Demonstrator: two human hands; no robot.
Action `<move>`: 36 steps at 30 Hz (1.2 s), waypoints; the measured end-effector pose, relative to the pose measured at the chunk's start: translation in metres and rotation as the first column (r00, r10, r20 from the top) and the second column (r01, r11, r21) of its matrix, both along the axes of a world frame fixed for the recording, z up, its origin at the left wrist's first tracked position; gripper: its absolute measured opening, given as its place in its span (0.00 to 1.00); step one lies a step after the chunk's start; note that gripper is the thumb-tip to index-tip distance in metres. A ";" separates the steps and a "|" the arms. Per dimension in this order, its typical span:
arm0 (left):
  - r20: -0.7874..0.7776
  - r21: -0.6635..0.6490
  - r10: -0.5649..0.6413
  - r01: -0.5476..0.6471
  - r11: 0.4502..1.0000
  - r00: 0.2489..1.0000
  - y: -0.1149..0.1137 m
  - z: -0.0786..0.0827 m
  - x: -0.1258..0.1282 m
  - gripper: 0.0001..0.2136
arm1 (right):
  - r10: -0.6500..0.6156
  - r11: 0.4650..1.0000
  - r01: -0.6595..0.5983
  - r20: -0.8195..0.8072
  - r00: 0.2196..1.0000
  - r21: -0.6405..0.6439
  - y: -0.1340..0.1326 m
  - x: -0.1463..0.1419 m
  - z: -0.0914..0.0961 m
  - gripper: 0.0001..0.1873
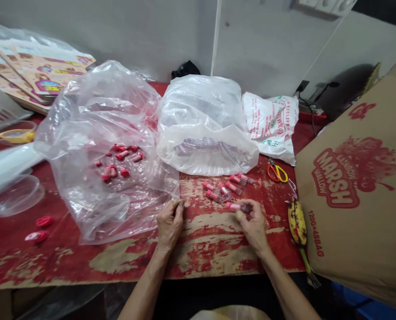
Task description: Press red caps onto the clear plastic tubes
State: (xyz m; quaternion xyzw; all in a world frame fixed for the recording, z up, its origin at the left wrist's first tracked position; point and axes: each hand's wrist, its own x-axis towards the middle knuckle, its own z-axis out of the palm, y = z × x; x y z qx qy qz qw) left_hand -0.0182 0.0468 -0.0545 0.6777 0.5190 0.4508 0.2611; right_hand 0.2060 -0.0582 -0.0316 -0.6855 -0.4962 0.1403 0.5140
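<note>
My right hand (252, 224) is closed on a small clear tube with a pink cap (235, 206), held just above the worn red table (218, 240). Several finished pink-capped tubes (225, 186) lie on the table just beyond it. My left hand (170, 222) rests on the table with its fingers curled; what they pinch, if anything, is hidden. It lies beside the edge of a large clear plastic bag (94, 146) that holds loose pink caps (118, 162). A second clear bag (204, 129) behind holds clear tubes.
A big cardboard box printed "MARSH" (354, 186) fills the right side. Orange-and-yellow scissors (276, 172) and a spotted banana (297, 222) lie next to it. A white printed bag (273, 122) sits behind. Clear lids (11, 195) and loose pink caps (39, 229) lie at left.
</note>
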 end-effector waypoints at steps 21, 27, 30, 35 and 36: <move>-0.001 -0.004 -0.005 0.005 1.000 1.000 -0.001 0.003 0.000 0.12 | 0.209 0.969 -0.025 0.757 0.619 -0.247 0.044 -0.029 0.007 0.13; -0.011 0.014 -0.004 0.004 1.000 1.000 -0.001 0.002 0.000 0.11 | 0.248 0.966 -0.170 0.518 0.818 -0.195 0.028 -0.029 0.003 0.14; -0.012 0.028 -0.011 0.012 1.000 1.000 -0.002 0.001 0.001 0.10 | 0.219 0.975 -0.197 0.295 0.930 -0.103 0.013 -0.020 0.011 0.12; -0.018 0.047 -0.002 0.003 0.999 1.000 -0.002 0.001 0.002 0.10 | 0.229 0.971 -0.236 0.407 0.884 -0.033 0.002 -0.014 0.013 0.12; -0.021 0.051 0.001 0.000 0.999 1.000 -0.002 0.001 0.002 0.10 | 0.228 0.967 -0.253 0.454 0.862 -0.006 0.001 -0.014 0.009 0.12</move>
